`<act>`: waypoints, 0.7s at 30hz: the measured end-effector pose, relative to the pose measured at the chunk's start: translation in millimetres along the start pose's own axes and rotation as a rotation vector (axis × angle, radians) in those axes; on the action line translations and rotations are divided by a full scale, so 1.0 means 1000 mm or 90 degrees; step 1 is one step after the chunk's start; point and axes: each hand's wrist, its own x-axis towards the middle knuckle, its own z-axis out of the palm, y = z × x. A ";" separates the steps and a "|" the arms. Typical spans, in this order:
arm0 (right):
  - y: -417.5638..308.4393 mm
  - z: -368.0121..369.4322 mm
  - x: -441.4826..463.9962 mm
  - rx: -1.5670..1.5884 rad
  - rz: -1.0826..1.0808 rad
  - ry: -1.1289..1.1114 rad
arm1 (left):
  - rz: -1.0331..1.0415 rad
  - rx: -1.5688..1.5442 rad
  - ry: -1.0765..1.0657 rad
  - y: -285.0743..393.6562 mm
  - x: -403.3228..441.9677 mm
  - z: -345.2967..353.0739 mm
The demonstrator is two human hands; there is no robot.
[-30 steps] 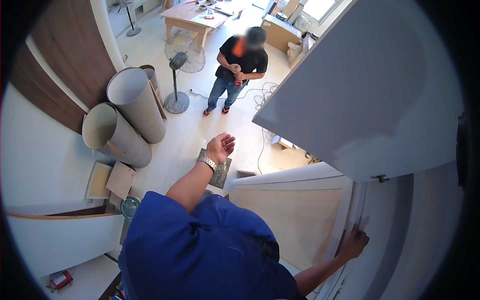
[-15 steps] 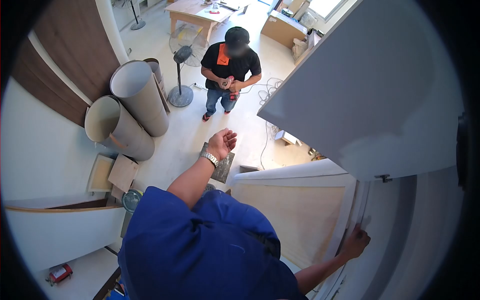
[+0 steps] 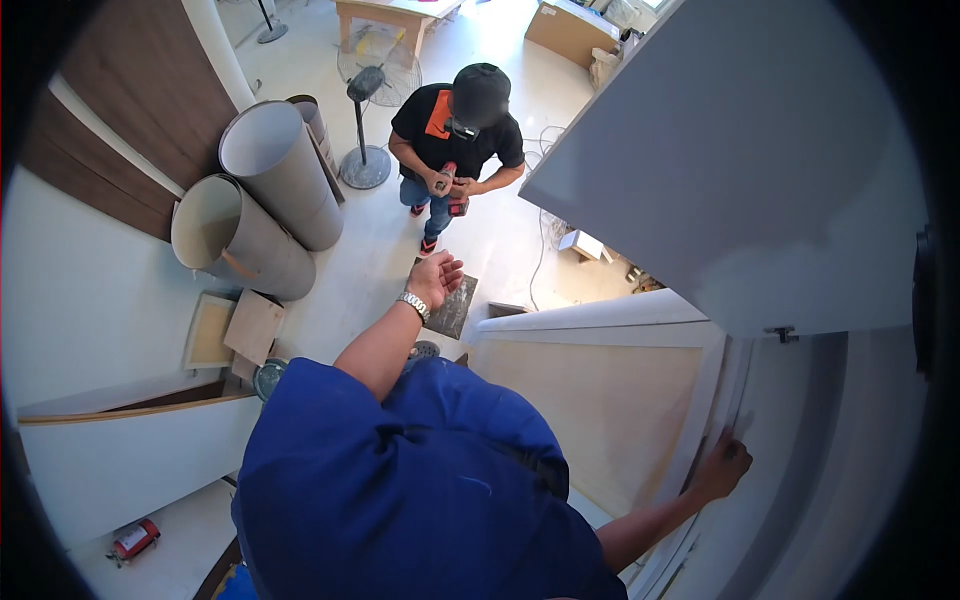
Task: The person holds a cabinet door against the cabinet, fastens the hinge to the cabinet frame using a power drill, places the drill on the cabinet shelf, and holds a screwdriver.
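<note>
Apparently, work is unfinished: grey panel is angled outward; left hand is held empty, loosely spread; right hand is rested by white frame, grip unclear.

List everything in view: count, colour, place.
Co-worker: one, black shirt, top centre
Power tool: one, red and black, held by co-worker
Table: one, wooden, top
Box: one, brown, top right
Fan: one, grey, left of co-worker
Stand base: one, grey, top left
Large tubes: two, grey, left
Tall panels: two sections, brown, upper left
Small boards: several, pale, below tubes
Extinguisher: one, red, bottom left
Cord: count unclear, grey, floor
Flat board: one, dark, floor, centre
Large panel: one, grey, upper right
Hinge: one, dark, large panel's edge
Framed board: one, beige, lower right
Shirt: one, blue, bottom centre
Watch: one, silver, left wrist
Left hand: one, bare, empty, centre
Right hand: one, bare, lower right
</note>
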 end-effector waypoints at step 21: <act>0.004 0.003 0.002 -0.018 0.012 -0.010 | -0.032 0.141 0.052 -0.024 -0.015 -0.067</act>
